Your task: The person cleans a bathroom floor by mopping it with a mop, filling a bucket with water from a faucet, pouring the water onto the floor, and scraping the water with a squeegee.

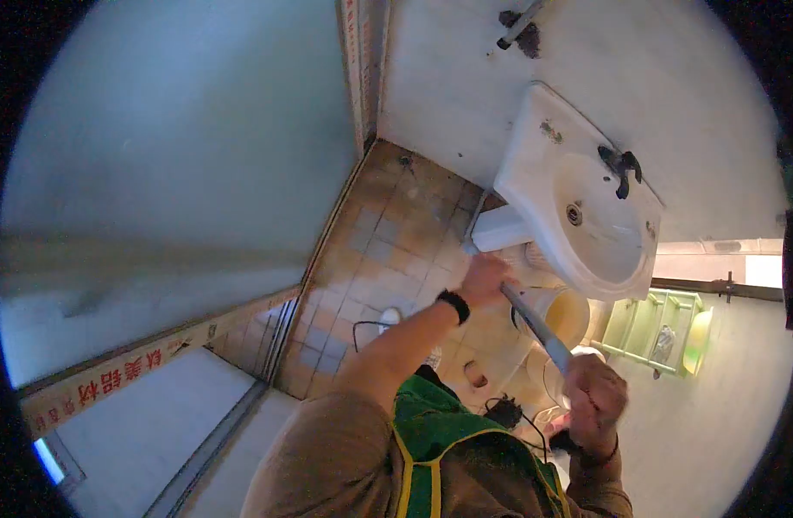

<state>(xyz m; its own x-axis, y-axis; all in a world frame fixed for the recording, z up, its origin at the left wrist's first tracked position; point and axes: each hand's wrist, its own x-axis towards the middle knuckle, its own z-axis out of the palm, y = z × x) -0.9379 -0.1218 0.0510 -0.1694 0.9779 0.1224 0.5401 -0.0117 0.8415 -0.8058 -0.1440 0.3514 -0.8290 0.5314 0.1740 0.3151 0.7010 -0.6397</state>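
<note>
My left hand [485, 278], with a black band at the wrist, is closed around one end of a pale grey pole [542, 328]. My right hand [595, 395] grips the same pole nearer my body. Slanting between both hands, the pole passes above buckets on the floor; its far end is hidden or blurred beyond my left hand, so its kind does not show. Close ahead of my left hand stands the white pedestal [500, 229] of a washbasin [548, 194]. A cream bucket [567, 315] sits below the pole.
A black tap [623, 171] is fixed on the basin. To the right stands a green rack [651, 332]. Stained tiles [388, 250] cover the floor, with a dark cable [535, 427] near my feet. A frosted panel [198, 155] and metal door track [327, 233] bound the left.
</note>
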